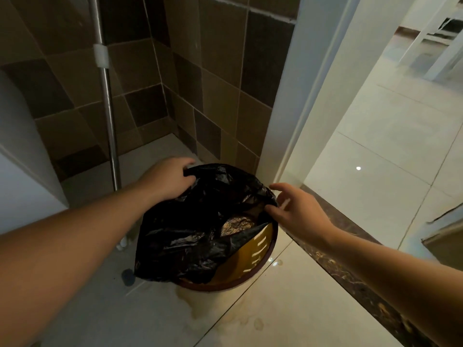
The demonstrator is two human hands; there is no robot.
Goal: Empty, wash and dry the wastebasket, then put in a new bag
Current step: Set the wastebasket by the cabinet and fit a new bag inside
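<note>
A round wastebasket (253, 269) with a brown rim and yellow slotted inside stands on the floor tiles in the corner by the door frame. A crumpled black plastic bag (200, 221) lies over most of its mouth and hangs over the left rim. My left hand (167, 179) grips the bag's far left edge, fingers curled round it. My right hand (295, 211) pinches the bag's right edge between thumb and fingers at the rim. Something crinkled and brownish shows through a gap in the bag.
A metal pole (110, 131) with a white clip stands against the tiled wall at the left. A white door frame (295, 116) rises right of the basket, with a dark marble threshold (350, 251) below it. Stains mark the floor (225, 316) in front of the basket.
</note>
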